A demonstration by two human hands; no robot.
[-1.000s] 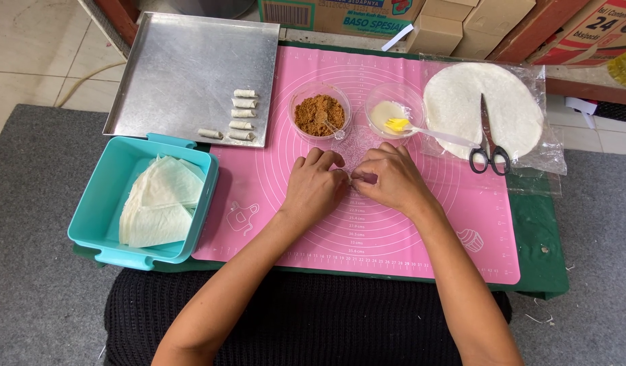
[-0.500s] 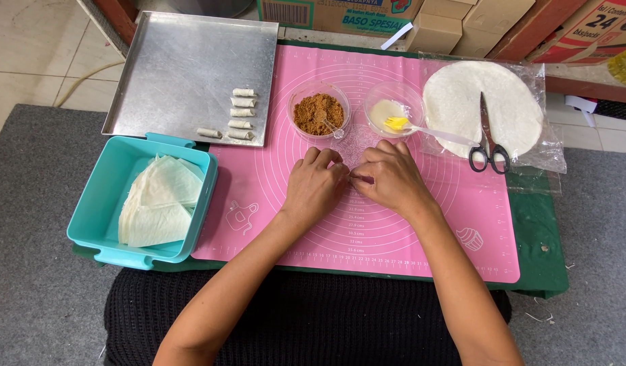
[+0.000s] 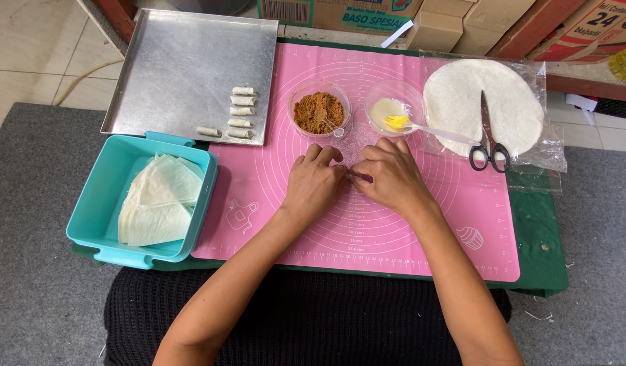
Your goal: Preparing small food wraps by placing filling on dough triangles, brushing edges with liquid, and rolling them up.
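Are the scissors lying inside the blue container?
No, the scissors lie on the round white wrapper sheets at the right, while the blue container at the left holds only folded white wrappers.

A row of packages is seen along the far edge, beyond the table. A cardboard box [image 3: 340, 13] with a green printed band and a white barcode label stands top centre. Plain tan cartons [image 3: 455, 27] are stacked beside it. A red-and-white printed box [image 3: 597, 30] is placed at top right.
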